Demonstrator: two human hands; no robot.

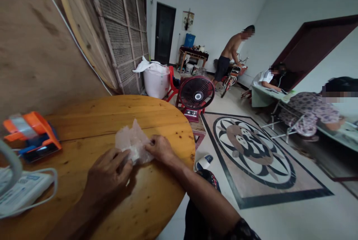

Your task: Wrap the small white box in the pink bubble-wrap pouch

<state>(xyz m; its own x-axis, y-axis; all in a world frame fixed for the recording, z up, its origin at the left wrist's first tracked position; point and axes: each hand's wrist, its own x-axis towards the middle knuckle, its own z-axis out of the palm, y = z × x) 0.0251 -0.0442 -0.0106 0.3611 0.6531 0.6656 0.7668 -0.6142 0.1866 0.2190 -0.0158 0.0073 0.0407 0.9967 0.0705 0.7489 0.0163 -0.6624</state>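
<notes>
Translucent, crinkled plastic, and we're right on it: the thin sheet is over the bench, between our two hands, near the curved edge. Our right hand is pinching its right side, thumb against fingers. Our left hand has curled fingers touching the lower left of it; whether they grip or only rest there, we can't tell.

So where's the trouble? Film this flimsy, we reckon, could tear if both hands tugged apart too hard, and it could slip if the left fingers aren't really holding. The fan stands just beyond the bench; should its air reach here, a freed sheet might well blow off the edge.

Now the writing! Out to our left, the white box with its looped cable carries lettering too blurred to read. Past it, the orange gadget gives us no brand. Across the room, the white sack shows red print, again too small. And on the floor, no words, but pandas in the mosaic, with a person bending over a bicycle beyond.
</notes>
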